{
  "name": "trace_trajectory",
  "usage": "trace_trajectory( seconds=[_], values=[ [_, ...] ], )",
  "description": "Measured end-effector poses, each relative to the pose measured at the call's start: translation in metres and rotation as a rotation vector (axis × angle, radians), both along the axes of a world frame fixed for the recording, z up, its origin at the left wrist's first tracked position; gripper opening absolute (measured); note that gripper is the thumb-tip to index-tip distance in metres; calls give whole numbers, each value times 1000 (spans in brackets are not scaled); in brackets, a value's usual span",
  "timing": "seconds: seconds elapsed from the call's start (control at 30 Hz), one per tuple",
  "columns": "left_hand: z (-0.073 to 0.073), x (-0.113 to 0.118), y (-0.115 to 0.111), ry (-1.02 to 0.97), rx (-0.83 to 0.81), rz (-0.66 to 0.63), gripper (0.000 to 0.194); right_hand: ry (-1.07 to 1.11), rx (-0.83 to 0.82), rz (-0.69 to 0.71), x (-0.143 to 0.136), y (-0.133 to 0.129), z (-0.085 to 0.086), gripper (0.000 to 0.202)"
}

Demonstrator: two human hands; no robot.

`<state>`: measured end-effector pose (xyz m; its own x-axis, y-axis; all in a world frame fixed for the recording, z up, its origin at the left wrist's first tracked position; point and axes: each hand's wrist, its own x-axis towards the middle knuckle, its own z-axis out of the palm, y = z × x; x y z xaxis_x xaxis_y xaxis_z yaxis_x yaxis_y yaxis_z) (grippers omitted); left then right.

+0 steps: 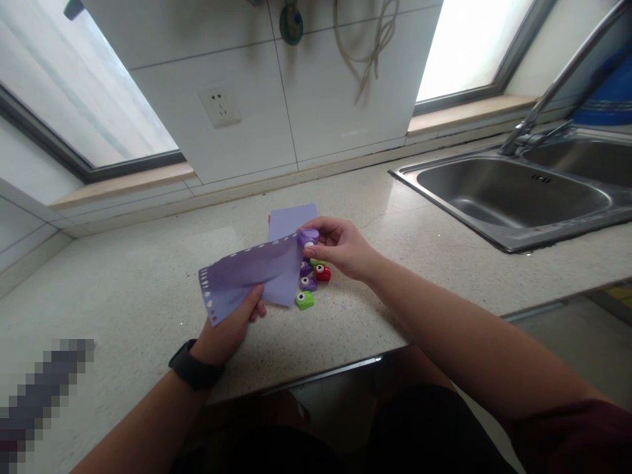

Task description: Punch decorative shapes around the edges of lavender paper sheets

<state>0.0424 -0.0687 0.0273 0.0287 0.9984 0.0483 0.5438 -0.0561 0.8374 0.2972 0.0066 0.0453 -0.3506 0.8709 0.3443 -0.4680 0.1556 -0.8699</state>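
A sheet of purple paper [251, 273], with small shapes punched along its left and top edges, is raised above the counter. My left hand [237, 319] pinches its lower edge, thumb on top and fingers underneath. Between the thumb and fingers of my right hand [343, 247] is a purple craft punch [309, 237], set at the sheet's upper right corner. Below it on the counter lie several more punches, among them a red punch [322, 272], a purple punch [309, 283] and a green punch [305, 301]. The sheet and my right hand partly hide some of them.
Behind the raised sheet lies a stack of purple paper [293, 217] on the speckled counter [148, 276]. To the right is a steel sink [513, 191] with a tap [523, 135]. A wall socket [218, 105] and a hanging cord [375, 49] are at the back. The counter's front edge runs close to me.
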Motion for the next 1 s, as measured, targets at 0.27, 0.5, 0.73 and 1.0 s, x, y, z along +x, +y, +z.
trace_trajectory(
  seconds=[0.27, 0.5, 0.73, 1.0],
  values=[
    [3, 4, -1, -5, -5, 10, 49, 8, 26, 31, 0, -6, 2, 41],
    [7, 7, -3, -2, -19, 7, 49, -13, 35, 47, 0, -10, 4, 44],
    [10, 9, -4, -26, -28, 17, 46, -24, 38, 26, 1, -10, 5, 44],
    [3, 6, -2, -33, -21, 9, 48, -25, 34, 33, 1, -8, 4, 45]
  ],
)
